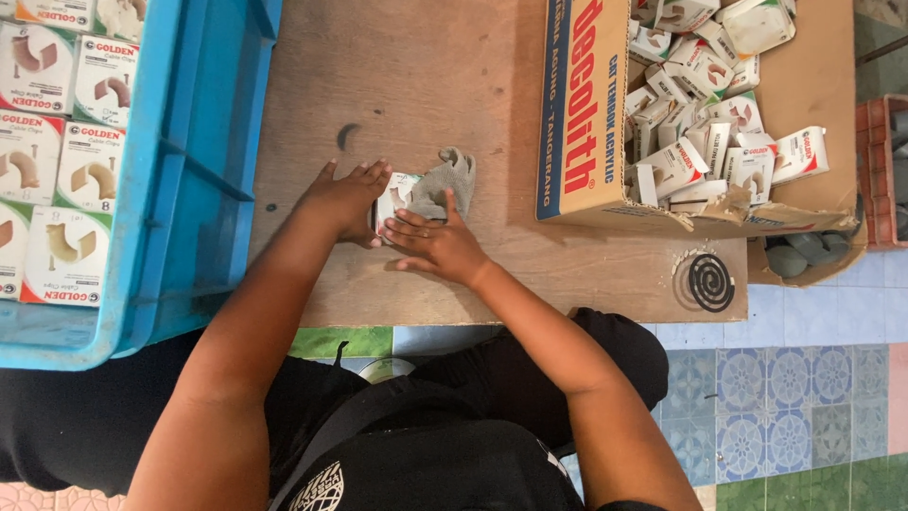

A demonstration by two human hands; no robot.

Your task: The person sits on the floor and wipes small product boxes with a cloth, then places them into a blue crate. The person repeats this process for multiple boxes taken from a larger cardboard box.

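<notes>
Brown wooden counter (454,95) fills the middle of the view, above a patterned tile floor (785,407). Near its front edge lies a small white box (395,194), with a grey rag (443,180) draped over its right part. The left hand (345,201) grips the box's left end, fingers curled on it; the right hand (437,244) lies flat, fingers extended, touching box and rag. Right of the box stands a cardboard carton (582,114) full of similar boxes; left, a blue crate (189,170).
</notes>
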